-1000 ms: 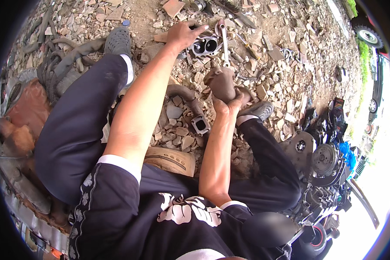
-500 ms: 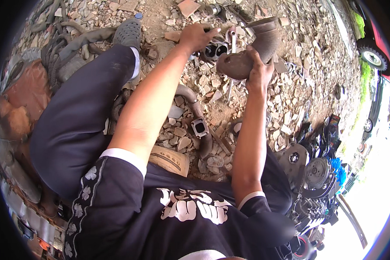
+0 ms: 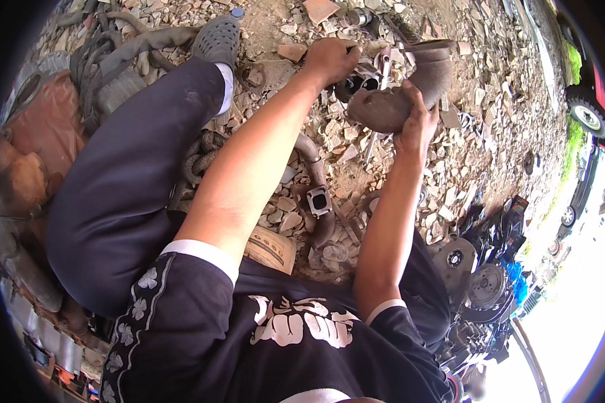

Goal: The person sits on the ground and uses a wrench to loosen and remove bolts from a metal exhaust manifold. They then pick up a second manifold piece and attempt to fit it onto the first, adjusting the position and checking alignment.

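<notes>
A rusty brown pipe elbow (image 3: 431, 75) is in my right hand (image 3: 417, 124), its fingers wrapped round the lower bend. One end of the elbow points left, while the flanged end faces up and away. My left hand (image 3: 331, 60) is to its left with the fingers curled together; whatever they hold, if anything, is hidden. Just beyond its fingertips, a metal part with dark round openings (image 3: 364, 82) lies on the ground, partly covered by the elbow. Next to it a wrench-like metal bar (image 3: 384, 64) shows above the elbow.
A bent pipe with a square flange (image 3: 318, 200) lies on the stony ground between my arms. A cardboard piece (image 3: 272, 247) is near my lap. Engine parts (image 3: 484, 285) are piled at the right. Hoses (image 3: 124, 64) lie at the far left, near my shoe (image 3: 216, 41).
My left hand's fingers have curled in from a more stretched pose. The whole view has shifted slightly; the elbow stays in my right hand.
</notes>
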`<state>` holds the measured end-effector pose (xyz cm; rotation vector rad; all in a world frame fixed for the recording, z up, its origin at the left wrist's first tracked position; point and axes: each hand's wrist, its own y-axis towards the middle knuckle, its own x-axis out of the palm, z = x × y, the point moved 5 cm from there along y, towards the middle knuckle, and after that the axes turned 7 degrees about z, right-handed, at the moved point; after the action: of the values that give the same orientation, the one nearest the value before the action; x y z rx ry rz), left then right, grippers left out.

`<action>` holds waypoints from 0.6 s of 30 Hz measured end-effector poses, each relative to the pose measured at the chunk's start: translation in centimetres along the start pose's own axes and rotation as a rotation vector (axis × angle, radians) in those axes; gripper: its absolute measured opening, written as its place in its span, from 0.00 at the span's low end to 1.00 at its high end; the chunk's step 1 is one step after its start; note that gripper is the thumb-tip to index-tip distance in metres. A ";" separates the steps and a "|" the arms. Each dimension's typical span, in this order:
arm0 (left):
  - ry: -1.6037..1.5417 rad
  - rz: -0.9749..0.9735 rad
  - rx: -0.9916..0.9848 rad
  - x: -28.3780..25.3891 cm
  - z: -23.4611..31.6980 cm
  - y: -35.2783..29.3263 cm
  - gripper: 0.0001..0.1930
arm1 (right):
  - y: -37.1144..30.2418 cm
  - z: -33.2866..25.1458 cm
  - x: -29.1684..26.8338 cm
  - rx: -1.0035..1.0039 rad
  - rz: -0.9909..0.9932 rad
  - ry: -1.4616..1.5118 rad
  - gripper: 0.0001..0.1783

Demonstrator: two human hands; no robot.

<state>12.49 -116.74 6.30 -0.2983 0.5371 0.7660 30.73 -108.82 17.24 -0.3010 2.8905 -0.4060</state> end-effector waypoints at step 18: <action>0.010 0.019 0.006 -0.2 0.4 0.0 0.20 | 2.8 -0.8 2.4 0.009 0.023 -0.021 0.18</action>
<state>12.51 -116.70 6.72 -0.2925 0.5521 0.7817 27.81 -106.52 16.77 -0.2684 2.8678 -0.4090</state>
